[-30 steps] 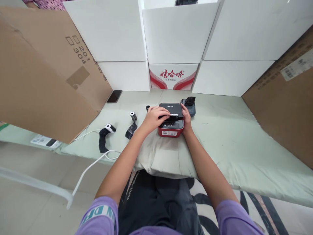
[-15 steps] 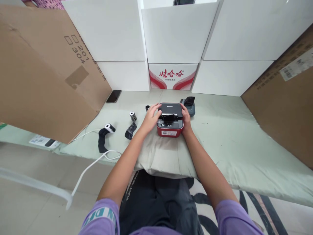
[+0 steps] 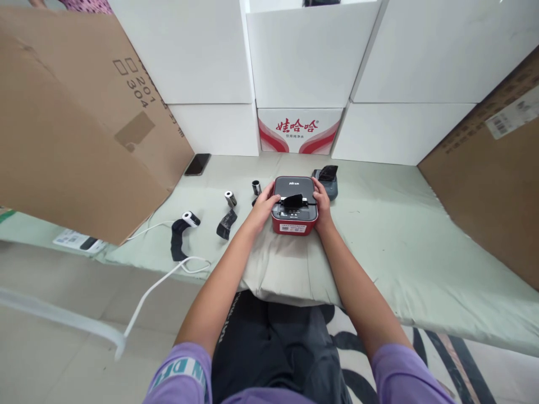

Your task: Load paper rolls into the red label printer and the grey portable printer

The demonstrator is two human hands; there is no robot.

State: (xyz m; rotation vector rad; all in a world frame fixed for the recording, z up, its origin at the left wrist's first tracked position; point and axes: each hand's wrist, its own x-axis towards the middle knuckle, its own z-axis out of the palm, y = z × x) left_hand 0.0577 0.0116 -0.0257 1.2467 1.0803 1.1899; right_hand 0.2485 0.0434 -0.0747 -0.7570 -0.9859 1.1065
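Note:
A small boxy label printer (image 3: pixel 293 188), red below and black on top, rests on the cloth-covered surface. A short black strip (image 3: pixel 293 202) sticks out of the slot across its top. My left hand (image 3: pixel 265 203) holds the left side, its thumb by the slot. On the opposite side my right hand (image 3: pixel 321 203) grips the edge, thumb near the top. Just behind my right hand is a dark grey device (image 3: pixel 330 185) with a black strip rising from it. Close to my left hand stands a small dark-ended roll (image 3: pixel 256 187), and something dark beside it is partly hidden by the fingers.
Farther left lie a small roll (image 3: pixel 230 198), a crumpled black strip (image 3: pixel 226 224), and a white-ended roll (image 3: pixel 191 219) with black tape unwound. A phone (image 3: pixel 197 164) lies by the left cardboard panel (image 3: pixel 76 129). White boxes (image 3: pixel 309 56) form a back wall. A white cable (image 3: pixel 160 283) hangs over the front edge.
My left fingers have slid from the printer's top to its side, showing more of the lid and the small roll nearby. The black strip now stands more clearly above the slot.

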